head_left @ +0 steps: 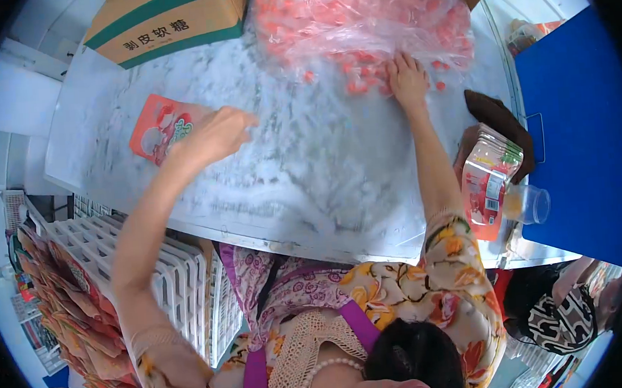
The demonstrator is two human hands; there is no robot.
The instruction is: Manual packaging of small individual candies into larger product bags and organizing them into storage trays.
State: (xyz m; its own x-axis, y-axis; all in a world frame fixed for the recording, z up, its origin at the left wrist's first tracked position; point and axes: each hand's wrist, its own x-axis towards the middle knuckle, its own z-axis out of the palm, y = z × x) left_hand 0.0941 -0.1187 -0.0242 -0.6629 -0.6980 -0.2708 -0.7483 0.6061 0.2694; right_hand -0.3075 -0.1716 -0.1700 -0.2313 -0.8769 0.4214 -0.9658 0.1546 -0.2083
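My left hand (226,133) is curled, its fingers drawn together, above the marbled table at the right side of a red pouch (152,136). The pouch lies printed side up, partly covered by that hand and wrist. Whatever the curled fingers may hold is hidden. My right hand (408,80) reaches far forward, palm down with fingers stretched out, onto small red wrapped candies (361,81). These spill from the near edge of a big clear plastic bag (363,17) full of the same candies.
A cardboard box (170,31) with green bands stands far left. Flat pouches (482,189) are stacked at the right, beside a clear plastic jar (535,205), dark cloth (497,120) and a blue panel (573,132). White crates (165,276) and many red pouches (81,311) sit lower left.
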